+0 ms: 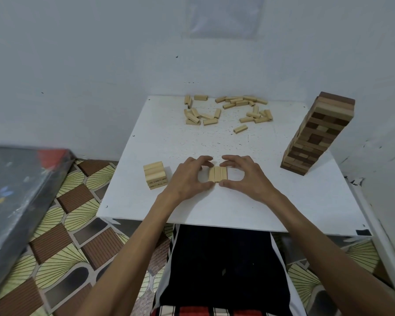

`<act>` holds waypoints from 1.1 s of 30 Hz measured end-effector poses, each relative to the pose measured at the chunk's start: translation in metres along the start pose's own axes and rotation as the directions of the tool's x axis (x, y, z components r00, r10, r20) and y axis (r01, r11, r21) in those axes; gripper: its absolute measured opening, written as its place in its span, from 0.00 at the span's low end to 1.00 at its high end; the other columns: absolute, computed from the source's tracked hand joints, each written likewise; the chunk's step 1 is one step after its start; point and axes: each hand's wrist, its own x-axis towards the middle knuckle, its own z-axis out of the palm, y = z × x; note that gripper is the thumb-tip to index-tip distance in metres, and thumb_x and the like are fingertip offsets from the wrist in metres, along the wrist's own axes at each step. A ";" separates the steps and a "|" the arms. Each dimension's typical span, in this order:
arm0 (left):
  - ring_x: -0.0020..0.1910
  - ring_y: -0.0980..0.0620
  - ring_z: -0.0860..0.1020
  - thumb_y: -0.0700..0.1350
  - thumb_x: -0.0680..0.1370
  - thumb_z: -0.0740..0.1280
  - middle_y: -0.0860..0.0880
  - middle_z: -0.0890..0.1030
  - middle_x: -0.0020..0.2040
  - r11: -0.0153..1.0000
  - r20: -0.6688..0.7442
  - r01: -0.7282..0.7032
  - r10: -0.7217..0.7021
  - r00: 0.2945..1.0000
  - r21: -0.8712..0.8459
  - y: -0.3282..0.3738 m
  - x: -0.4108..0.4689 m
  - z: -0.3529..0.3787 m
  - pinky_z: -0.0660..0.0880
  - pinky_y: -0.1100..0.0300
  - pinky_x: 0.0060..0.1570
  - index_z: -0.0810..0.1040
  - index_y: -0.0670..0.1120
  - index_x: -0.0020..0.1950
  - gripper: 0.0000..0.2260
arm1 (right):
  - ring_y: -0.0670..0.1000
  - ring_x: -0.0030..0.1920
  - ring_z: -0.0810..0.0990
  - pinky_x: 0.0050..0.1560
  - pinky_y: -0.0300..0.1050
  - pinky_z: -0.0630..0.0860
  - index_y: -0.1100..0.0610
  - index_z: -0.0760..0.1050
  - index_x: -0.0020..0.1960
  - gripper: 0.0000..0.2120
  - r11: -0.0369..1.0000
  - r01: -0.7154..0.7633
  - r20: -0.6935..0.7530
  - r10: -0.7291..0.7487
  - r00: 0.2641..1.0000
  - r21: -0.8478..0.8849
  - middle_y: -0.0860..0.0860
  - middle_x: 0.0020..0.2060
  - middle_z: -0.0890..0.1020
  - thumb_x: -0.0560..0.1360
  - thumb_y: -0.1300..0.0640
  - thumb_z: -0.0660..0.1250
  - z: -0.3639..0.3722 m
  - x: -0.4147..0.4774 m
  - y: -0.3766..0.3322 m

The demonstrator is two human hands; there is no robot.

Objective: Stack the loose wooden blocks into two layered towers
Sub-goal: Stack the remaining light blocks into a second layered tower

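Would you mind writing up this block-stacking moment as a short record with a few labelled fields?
surface: white table
left hand: left hand, fingers against the left side of the row of blocks
right hand: right hand, fingers against the row's right side
row: three pale blocks side by side, flat on the table
small stack: small pale stack, near the left edge, untouched
loose blocks: scattered pile at the far side
tall tower: mixed dark and pale tower, far right
stage: a layer being squared up

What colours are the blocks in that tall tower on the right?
The tall wooden block tower mixes dark brown and pale tan blocks, seen in the head view.
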 end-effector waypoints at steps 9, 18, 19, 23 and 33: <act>0.54 0.58 0.71 0.55 0.71 0.78 0.63 0.81 0.61 0.994 -0.032 0.032 -0.036 0.999 -0.100 -0.002 0.003 0.008 0.71 0.50 0.61 0.71 0.55 0.72 0.32 | 0.38 0.69 0.66 0.72 0.62 0.64 0.40 0.69 0.73 0.36 1.000 0.013 0.014 -0.013 1.000 -0.014 0.29 0.59 0.80 0.70 0.42 0.80 -0.001 0.003 0.001; 0.54 0.62 0.71 0.57 0.68 0.79 0.64 0.81 0.57 0.993 -0.027 0.009 -0.013 1.000 -0.121 -0.003 0.001 0.007 0.69 0.49 0.62 0.70 0.56 0.69 0.32 | 0.37 0.68 0.67 0.73 0.54 0.66 0.41 0.69 0.74 0.38 0.998 0.018 0.054 -0.021 0.998 0.055 0.33 0.58 0.82 0.68 0.47 0.82 -0.005 0.000 -0.003; 0.54 0.62 0.71 0.58 0.68 0.79 0.64 0.81 0.57 0.992 -0.026 0.003 -0.007 1.000 -0.122 -0.003 0.001 0.005 0.69 0.50 0.61 0.70 0.56 0.69 0.33 | 0.37 0.68 0.67 0.73 0.52 0.66 0.41 0.69 0.74 0.38 0.998 0.017 0.062 -0.021 0.998 0.063 0.33 0.58 0.82 0.68 0.48 0.82 -0.006 0.000 -0.005; 0.54 0.59 0.72 0.56 0.68 0.80 0.63 0.82 0.56 0.993 -0.067 -0.021 0.013 0.998 -0.120 0.001 0.000 -0.009 0.69 0.52 0.59 0.70 0.54 0.69 0.33 | 0.41 0.69 0.69 0.71 0.55 0.67 0.38 0.68 0.74 0.38 0.996 0.039 0.070 -0.044 0.997 0.076 0.33 0.59 0.82 0.69 0.48 0.82 -0.011 0.007 -0.018; 0.56 0.56 0.73 0.54 0.70 0.79 0.62 0.82 0.57 0.997 -0.198 -0.001 -0.015 0.980 -0.081 -0.012 -0.020 -0.071 0.71 0.51 0.60 0.71 0.53 0.69 0.31 | 0.44 0.70 0.70 0.72 0.58 0.67 0.38 0.68 0.74 0.37 0.977 0.194 0.136 -0.205 0.969 0.089 0.33 0.59 0.82 0.70 0.45 0.81 -0.003 0.051 -0.072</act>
